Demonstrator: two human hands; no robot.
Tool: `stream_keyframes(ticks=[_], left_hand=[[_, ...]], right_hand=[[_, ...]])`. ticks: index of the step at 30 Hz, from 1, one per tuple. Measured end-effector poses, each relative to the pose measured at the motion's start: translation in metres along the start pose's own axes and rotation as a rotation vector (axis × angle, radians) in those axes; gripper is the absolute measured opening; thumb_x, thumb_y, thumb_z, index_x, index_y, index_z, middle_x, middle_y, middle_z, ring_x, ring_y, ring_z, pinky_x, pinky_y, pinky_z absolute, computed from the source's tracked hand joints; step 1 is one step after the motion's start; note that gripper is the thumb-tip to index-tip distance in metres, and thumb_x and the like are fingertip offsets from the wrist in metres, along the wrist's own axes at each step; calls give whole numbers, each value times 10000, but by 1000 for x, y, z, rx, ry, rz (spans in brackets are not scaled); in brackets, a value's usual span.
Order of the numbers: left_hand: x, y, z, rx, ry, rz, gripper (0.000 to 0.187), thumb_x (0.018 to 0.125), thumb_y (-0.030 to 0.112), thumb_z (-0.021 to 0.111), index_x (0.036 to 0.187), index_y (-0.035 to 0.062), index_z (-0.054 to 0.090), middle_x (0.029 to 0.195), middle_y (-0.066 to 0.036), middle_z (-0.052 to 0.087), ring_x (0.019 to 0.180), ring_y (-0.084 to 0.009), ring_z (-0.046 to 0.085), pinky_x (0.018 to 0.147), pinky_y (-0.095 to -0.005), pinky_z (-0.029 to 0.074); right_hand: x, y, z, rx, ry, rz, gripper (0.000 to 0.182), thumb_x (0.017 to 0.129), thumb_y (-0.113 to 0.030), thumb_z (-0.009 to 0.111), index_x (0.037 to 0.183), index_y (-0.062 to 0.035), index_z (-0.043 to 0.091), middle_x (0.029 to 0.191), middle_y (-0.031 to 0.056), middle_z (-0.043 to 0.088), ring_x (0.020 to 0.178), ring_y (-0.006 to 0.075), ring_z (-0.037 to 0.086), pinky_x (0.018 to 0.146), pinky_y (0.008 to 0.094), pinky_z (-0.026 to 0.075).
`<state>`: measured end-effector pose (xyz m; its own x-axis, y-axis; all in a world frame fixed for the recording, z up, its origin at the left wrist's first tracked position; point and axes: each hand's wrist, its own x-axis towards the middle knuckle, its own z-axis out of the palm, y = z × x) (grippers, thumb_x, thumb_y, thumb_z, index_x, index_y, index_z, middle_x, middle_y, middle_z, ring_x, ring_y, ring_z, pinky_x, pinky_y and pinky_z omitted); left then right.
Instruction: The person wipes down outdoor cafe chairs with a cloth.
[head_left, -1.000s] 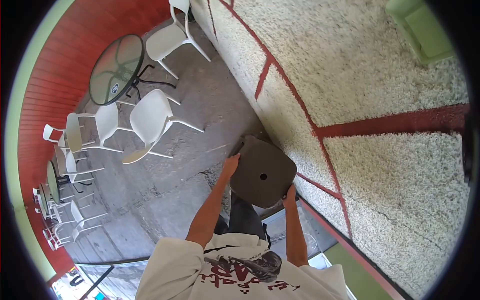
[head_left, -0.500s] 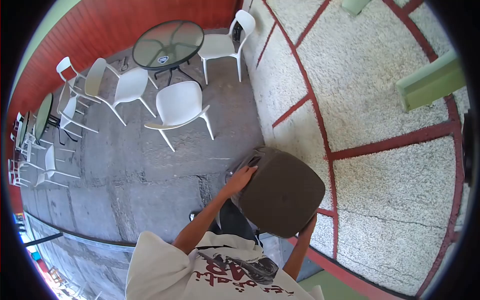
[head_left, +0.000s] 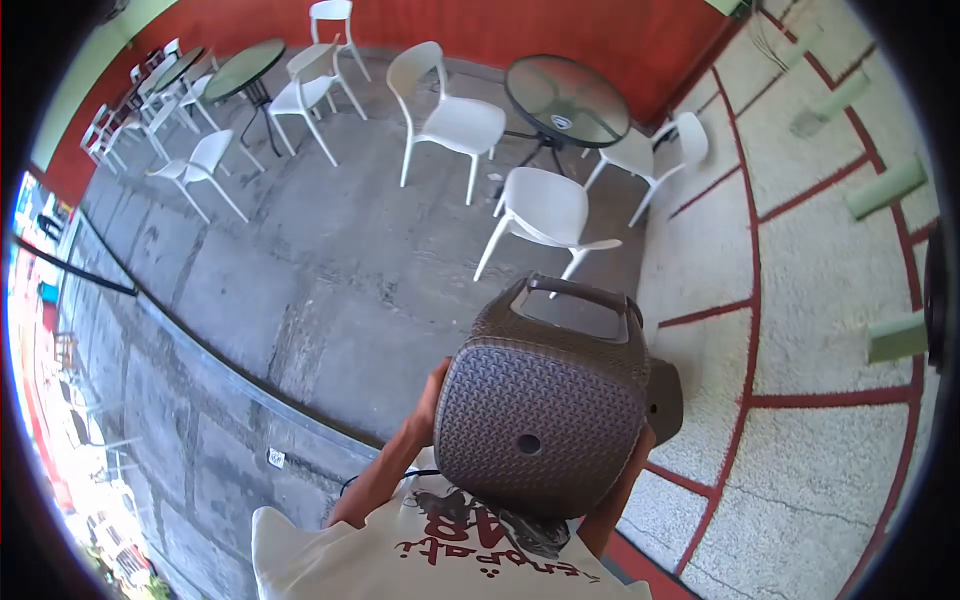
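A brown woven-pattern plastic stool [head_left: 540,400] is held up close in front of my chest, tilted, with a round hole in its near face and an open frame at its far end. My left hand [head_left: 431,402] grips its left side, fingers partly hidden behind the edge. On the opposite side my right hand [head_left: 643,447] is closed at the lower right edge, mostly hidden by the stool. Behind it to the right, a second brown piece [head_left: 664,405] with a small hole shows in part, close to the wall.
Ahead stands a round glass-topped table [head_left: 567,100] with white chairs around it, the nearest white chair [head_left: 545,205] just beyond the stool. More tables and chairs line the red wall [head_left: 480,35]. A white textured wall [head_left: 830,330] with red lines runs along my right; a ledge [head_left: 250,370] crosses the left.
The stool has tipped, so its woven face and open frame now show instead of the smooth dark face. My left hand has moved from its top edge to its left side. The view has swung left.
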<state>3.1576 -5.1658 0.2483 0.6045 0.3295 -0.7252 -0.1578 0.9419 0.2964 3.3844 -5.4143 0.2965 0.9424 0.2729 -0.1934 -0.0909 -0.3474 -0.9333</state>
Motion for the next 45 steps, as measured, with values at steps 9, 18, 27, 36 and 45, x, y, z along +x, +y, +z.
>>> stream_keyframes(ticks=[9, 18, 27, 36, 45], left_hand=[[-93, 105, -132, -15, 271, 560, 482, 1050, 442, 419, 1125, 44, 679, 1000, -41, 700, 913, -144, 631, 848, -323, 505], [-116, 218, -256, -336, 473, 906, 548, 1042, 472, 383, 1180, 16, 654, 1105, -47, 685, 972, -150, 626, 920, -335, 490], [-126, 388, -364, -711, 437, 1019, 572, 1055, 493, 392, 1295, 22, 611, 1226, -110, 690, 1086, -245, 650, 971, -398, 510], [-116, 571, -494, -767, 581, 1185, 500, 1052, 488, 455, 1146, 35, 645, 1062, -63, 682, 959, -162, 624, 873, -334, 516], [-254, 870, -535, -468, 688, 1367, 349, 881, 320, 631, 720, 13, 587, 833, -77, 692, 830, -206, 655, 795, -333, 520]], right_hand=[[6, -17, 217, -108, -610, -201, 410, 995, -357, 557, 1041, 16, 722, 900, 49, 697, 763, 136, 605, 687, 315, 476], [-1, -20, 501, -215, -783, -1082, 223, 966, -245, 584, 923, -29, 624, 691, 99, 532, 614, 248, 555, 552, 396, 363], [-81, -205, 783, 58, -1204, -769, 326, 968, -223, 542, 788, 6, 396, 626, 80, 329, 540, 182, 353, 530, 368, 274], [-158, -264, 1055, -58, -1288, -635, 445, 1006, -299, 536, 709, -5, 385, 630, -6, 393, 610, 81, 341, 523, 325, 279], [-215, -228, 1350, 159, -1432, -32, 367, 1044, -317, 553, 1239, -9, 586, 1083, 72, 627, 964, 142, 614, 852, 331, 537]])
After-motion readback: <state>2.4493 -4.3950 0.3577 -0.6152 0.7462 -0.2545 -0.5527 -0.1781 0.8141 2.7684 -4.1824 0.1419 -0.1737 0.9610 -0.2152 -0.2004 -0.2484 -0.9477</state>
